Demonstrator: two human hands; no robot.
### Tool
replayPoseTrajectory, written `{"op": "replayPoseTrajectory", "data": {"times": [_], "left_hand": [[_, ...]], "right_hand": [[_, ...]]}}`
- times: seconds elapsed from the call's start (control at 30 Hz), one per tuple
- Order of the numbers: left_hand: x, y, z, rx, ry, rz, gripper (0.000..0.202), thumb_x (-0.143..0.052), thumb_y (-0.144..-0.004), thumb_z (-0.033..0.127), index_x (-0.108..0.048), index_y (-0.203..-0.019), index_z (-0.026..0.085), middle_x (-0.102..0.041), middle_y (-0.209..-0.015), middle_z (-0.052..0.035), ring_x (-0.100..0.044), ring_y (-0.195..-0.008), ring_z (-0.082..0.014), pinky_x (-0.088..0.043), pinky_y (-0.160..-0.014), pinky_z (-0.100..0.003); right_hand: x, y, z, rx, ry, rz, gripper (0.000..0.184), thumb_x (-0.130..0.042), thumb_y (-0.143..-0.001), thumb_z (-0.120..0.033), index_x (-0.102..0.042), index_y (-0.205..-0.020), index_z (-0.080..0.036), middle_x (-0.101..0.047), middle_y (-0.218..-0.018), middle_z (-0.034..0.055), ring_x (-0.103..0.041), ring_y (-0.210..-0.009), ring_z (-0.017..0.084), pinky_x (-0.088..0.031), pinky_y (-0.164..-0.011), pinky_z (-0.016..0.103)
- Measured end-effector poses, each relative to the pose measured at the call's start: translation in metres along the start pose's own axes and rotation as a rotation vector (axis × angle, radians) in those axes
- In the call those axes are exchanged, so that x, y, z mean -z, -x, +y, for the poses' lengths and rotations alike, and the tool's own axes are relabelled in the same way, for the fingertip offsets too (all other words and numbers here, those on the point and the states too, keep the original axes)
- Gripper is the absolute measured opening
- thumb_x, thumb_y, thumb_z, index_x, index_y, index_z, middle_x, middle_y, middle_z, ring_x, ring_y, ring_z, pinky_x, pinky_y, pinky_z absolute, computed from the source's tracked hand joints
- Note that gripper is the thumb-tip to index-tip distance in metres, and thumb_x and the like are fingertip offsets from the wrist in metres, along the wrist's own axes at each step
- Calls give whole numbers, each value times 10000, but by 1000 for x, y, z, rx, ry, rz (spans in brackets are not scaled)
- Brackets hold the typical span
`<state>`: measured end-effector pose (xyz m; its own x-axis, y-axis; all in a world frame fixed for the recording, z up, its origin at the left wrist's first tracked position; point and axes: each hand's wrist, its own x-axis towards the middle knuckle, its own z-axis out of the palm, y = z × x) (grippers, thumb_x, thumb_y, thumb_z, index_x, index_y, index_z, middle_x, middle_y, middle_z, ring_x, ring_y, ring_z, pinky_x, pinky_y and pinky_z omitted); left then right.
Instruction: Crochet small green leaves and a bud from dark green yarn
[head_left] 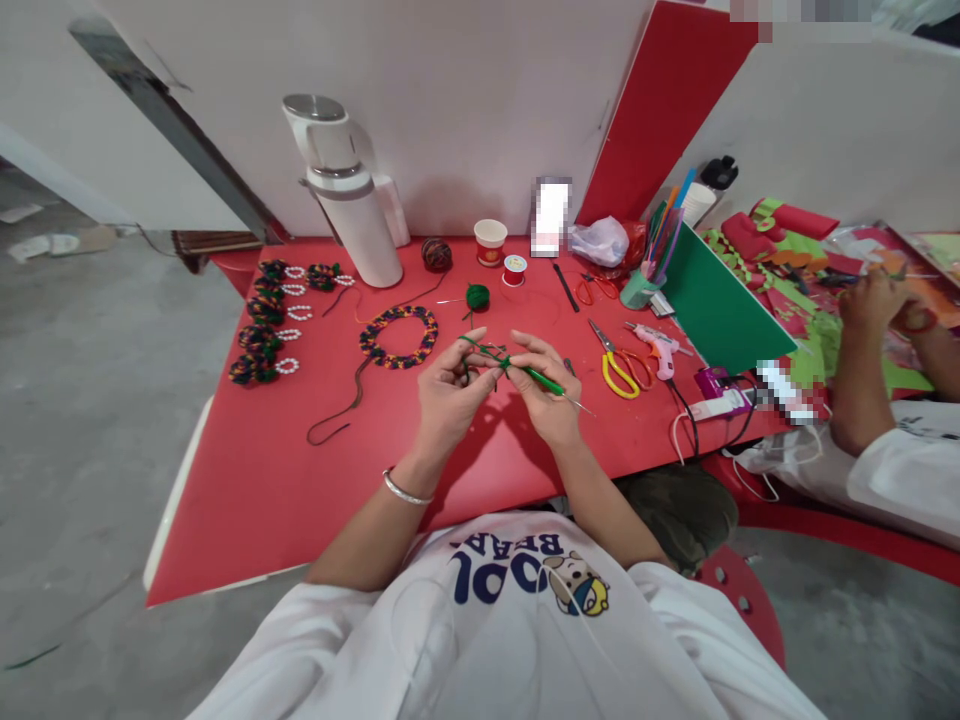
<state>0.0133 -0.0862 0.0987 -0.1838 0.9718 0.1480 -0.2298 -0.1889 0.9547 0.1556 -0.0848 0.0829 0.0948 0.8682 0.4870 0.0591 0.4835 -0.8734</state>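
Observation:
My left hand (pixel 456 383) pinches a small piece of dark green yarn work (pixel 504 364), and a strand of the yarn runs over its raised index finger. In my right hand (pixel 546 390) is a crochet hook with a bright green handle (pixel 545 381), its head end meeting the yarn between both hands. The thin far end of the hook points down to the right. Just beyond my hands lies a green yarn ball (pixel 477 297), with a strand leading towards my left fingers. The exact stitches are too small to make out.
Left on the red table (pixel 390 480) lie a multicoloured crocheted ring (pixel 398 337) and several yarn pieces with white bead loops (pixel 259 338). A tall white flask (pixel 352 215) stands behind. Yellow-handled scissors (pixel 616 370) and a pink glue gun (pixel 661 350) lie right; a co-worker's hands (pixel 881 300) are beyond.

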Motion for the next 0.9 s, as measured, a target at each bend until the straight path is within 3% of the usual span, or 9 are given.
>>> {"op": "replayPoseTrajectory", "data": {"times": [0.2, 0.43, 0.67, 0.8, 0.9], "left_hand": [[0, 1, 2, -64, -71, -8, 449, -862, -695, 193, -804, -1140, 168, -755, -798, -21, -451, -536, -51, -324, -488, -190], [6, -2, 1, -171, -139, -12, 224, -855, -766, 275, -818, -954, 158, -738, -821, -37, -399, -538, -56, -313, -495, -218], [16, -6, 0, -287, -313, -124, 99, -829, -791, 218, -798, -867, 163, -804, -1057, -71, -359, -517, -36, -311, -485, -225], [17, -6, 0, -309, -330, -173, 107, -808, -805, 186, -795, -908, 160, -803, -1098, -83, -346, -498, -24, -303, -473, -220], [17, -6, -1, -285, -323, -180, 237, -808, -802, 185, -798, -1038, 165, -798, -1080, -87, -359, -506, -30, -307, -472, -214]], "right_hand": [[0, -1, 0, -40, -137, -1, 79, -828, -858, -310, -769, -908, -291, -780, -1110, 33, -754, -1093, 182, -647, -957, 359], [2, -1, 2, -87, -156, -19, 98, -817, -865, -326, -749, -917, -279, -795, -1091, 35, -764, -1076, 191, -644, -992, 392], [4, -1, 2, -84, -159, -56, 88, -823, -860, -339, -764, -900, -288, -807, -1073, 33, -773, -1061, 195, -640, -984, 397], [8, -1, 0, -111, -138, -79, 107, -829, -846, -358, -761, -877, -281, -813, -1078, 38, -772, -1065, 201, -641, -972, 393], [10, -1, -1, -127, -135, -89, 105, -831, -840, -358, -766, -872, -282, -817, -1079, 39, -774, -1063, 201, -640, -974, 391]]}}
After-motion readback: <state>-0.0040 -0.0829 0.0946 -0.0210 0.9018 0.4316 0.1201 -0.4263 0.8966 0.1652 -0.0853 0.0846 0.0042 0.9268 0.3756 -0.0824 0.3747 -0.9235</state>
